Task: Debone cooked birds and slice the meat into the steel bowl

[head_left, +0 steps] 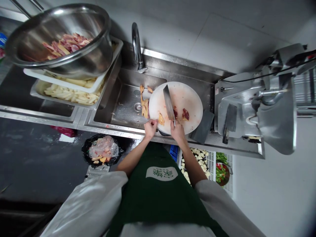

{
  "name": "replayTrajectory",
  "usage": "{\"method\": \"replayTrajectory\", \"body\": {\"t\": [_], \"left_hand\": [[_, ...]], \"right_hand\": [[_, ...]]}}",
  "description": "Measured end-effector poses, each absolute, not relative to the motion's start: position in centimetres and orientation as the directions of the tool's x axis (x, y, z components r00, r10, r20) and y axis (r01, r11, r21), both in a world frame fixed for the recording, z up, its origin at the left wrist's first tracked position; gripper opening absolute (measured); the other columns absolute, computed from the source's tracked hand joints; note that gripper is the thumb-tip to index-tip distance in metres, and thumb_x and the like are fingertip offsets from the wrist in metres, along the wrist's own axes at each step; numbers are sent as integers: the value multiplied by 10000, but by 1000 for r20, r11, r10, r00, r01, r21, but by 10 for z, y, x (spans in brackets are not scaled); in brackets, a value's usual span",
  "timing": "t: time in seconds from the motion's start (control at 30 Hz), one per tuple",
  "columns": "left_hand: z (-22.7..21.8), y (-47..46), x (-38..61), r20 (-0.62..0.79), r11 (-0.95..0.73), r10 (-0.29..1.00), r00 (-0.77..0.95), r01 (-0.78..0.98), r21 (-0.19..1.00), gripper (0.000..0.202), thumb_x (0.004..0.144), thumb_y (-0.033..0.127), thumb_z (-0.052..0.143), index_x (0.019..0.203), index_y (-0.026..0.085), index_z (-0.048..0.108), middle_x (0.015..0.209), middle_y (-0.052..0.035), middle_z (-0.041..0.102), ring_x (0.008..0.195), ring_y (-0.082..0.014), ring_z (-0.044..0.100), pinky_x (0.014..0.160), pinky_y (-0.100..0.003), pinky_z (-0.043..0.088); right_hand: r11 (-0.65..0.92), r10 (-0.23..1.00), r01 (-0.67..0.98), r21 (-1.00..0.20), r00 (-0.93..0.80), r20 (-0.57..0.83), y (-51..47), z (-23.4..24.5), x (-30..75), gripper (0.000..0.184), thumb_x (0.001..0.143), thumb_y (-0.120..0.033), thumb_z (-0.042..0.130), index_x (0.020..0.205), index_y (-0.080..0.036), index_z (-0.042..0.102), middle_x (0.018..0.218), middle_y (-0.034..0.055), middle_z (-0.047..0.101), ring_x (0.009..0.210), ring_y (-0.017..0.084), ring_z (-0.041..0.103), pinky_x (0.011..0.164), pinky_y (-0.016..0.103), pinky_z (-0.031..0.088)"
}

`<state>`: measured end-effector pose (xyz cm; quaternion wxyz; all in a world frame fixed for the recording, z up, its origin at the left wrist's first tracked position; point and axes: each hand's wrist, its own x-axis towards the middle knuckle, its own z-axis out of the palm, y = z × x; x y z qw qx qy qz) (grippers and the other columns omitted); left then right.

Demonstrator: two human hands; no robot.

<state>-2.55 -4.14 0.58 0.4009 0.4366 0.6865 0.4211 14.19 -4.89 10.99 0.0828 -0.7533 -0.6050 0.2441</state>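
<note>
My right hand (177, 130) is wrapped round the handle of a cleaver (169, 102), whose broad blade points away from me over a round white cutting board (158, 95). At the board's near left edge, my left hand (150, 128) has its fingers pinched together; what they hold, if anything, is too small to make out. Close by it lies a yellowish piece of poultry (161, 119). A dark red piece of meat (185, 114) rests to the right of the blade, and another is partly hidden beside the blade. Yellow poultry parts (144, 107) lie in the sink against the board's left side.
The board sits over a steel sink (123, 113) with a faucet (136, 46). At left, a steel bowl of cut meat (98, 59) stands on stacked trays (74, 104). A slicing machine (276, 112) and a second cleaver (230, 121) are right. A black basin (86, 146) stands below.
</note>
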Motion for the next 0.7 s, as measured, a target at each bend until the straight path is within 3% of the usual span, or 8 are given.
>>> {"method": "replayTrajectory", "body": {"t": [0.1, 0.17, 0.23, 0.33, 0.4, 0.57, 0.7], "left_hand": [[5, -51, -43, -99, 281, 816, -570, 241, 929, 266, 926, 386, 553, 768, 185, 626, 684, -9, 618, 659, -148, 560, 679, -255, 453], [3, -55, -51, -23, 262, 753, -658, 268, 927, 247, 946, 371, 530, 823, 181, 627, 746, -23, 620, 698, -155, 553, 709, -265, 461], [1, -57, -48, 83, 154, 820, -567, 357, 921, 220, 957, 348, 533, 863, 181, 642, 825, -47, 638, 788, -176, 578, 795, -291, 479], [-3, -51, -27, 190, -78, 959, -211, 449, 890, 172, 949, 314, 573, 945, 188, 690, 992, -91, 669, 999, -228, 601, 959, -352, 471], [-7, -44, -14, 192, -131, 977, -88, 461, 878, 172, 946, 287, 576, 993, 186, 708, 1073, -117, 659, 1071, -250, 591, 1006, -384, 463], [-15, -28, -12, 172, -140, 985, -29, 456, 879, 200, 935, 198, 526, 994, 169, 715, 1063, -138, 649, 1049, -261, 608, 984, -402, 491], [-11, -23, -23, 152, -150, 988, 34, 467, 871, 189, 908, 158, 530, 940, 173, 716, 1026, -130, 666, 1010, -255, 626, 984, -402, 491]], "right_hand": [[-171, 985, 863, -475, 144, -93, -57, 121, 123, 501, 1083, -447, 287, 1242, -105, 617, 1059, 195, 742, 967, 277, 715, 832, 321, 499], [-197, 978, 871, -451, 140, -157, -61, 116, 112, 488, 1084, -431, 294, 1237, -100, 619, 1040, 195, 744, 953, 273, 719, 824, 317, 498], [-259, 935, 888, -381, 131, -331, -63, 103, 106, 438, 1079, -389, 334, 1183, -99, 645, 1018, 196, 749, 938, 266, 722, 814, 307, 495], [-287, 875, 904, -318, 112, -471, -61, 84, 109, 403, 1070, -366, 362, 1165, -108, 657, 1062, 196, 747, 978, 260, 720, 821, 295, 493], [-263, 879, 908, -326, 86, -469, -56, 77, 115, 416, 1066, -391, 366, 1192, -119, 655, 1094, 191, 743, 1011, 263, 717, 828, 293, 495], [-207, 906, 898, -389, 26, -422, -28, 71, 120, 403, 1052, -387, 394, 1151, -121, 681, 1090, 195, 747, 1012, 271, 723, 803, 281, 504], [-220, 911, 831, -510, -12, -411, 10, 70, 119, 417, 1053, -404, 394, 1035, -106, 686, 828, 144, 750, 709, 212, 722, 620, 240, 488]]}}
